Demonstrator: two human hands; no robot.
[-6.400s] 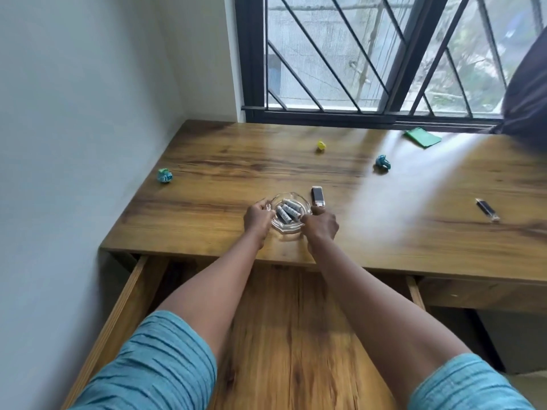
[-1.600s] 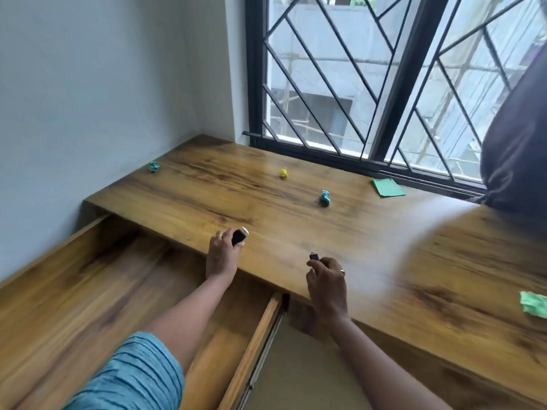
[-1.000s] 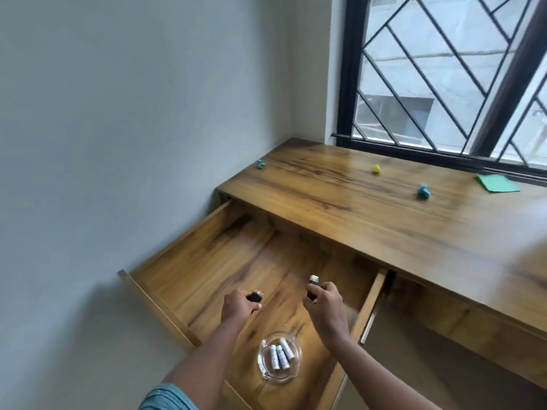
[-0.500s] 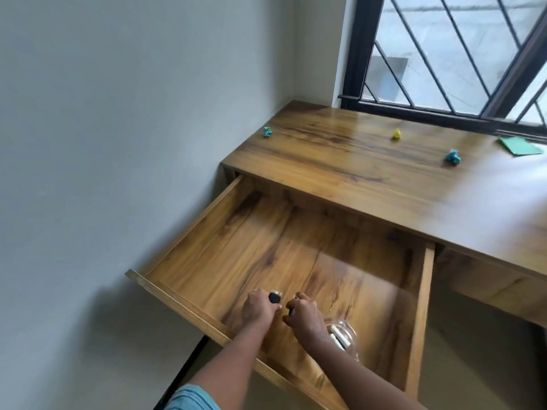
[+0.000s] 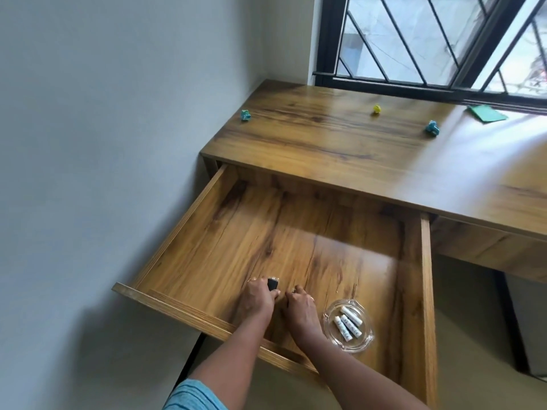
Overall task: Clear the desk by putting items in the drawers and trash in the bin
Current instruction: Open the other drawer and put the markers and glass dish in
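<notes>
1. Hands are seen low in the near part of the open wooden drawer, close together but not clearly touching.
2. A small black stick with a silver tip, possibly a flash drive or a lighter, is gripped by the left hand. The fingers are curled round it, and only its far end shows, just above the drawer floor.
3. The right hand is turned knuckles-up with its fingers curled under. Whether anything is pinched there cannot be told.
4. Just right of that hand, a clear glass ashtray rests on the drawer floor with three white batteries laid in it.
5. The stick is judged light, rigid and smooth-cased. Little force is needed, and it is best held across its long sides. It should be set down rather than dropped, so that it neither skids nor knocks the glass.
6. Scattered on the wooden desk top are a teal crumpled paper ball at far left, a yellow crumpled ball, a blue crumpled ball and a flat green paper slip by the window. All are judged soft, nearly weightless and easily pinched.
</notes>
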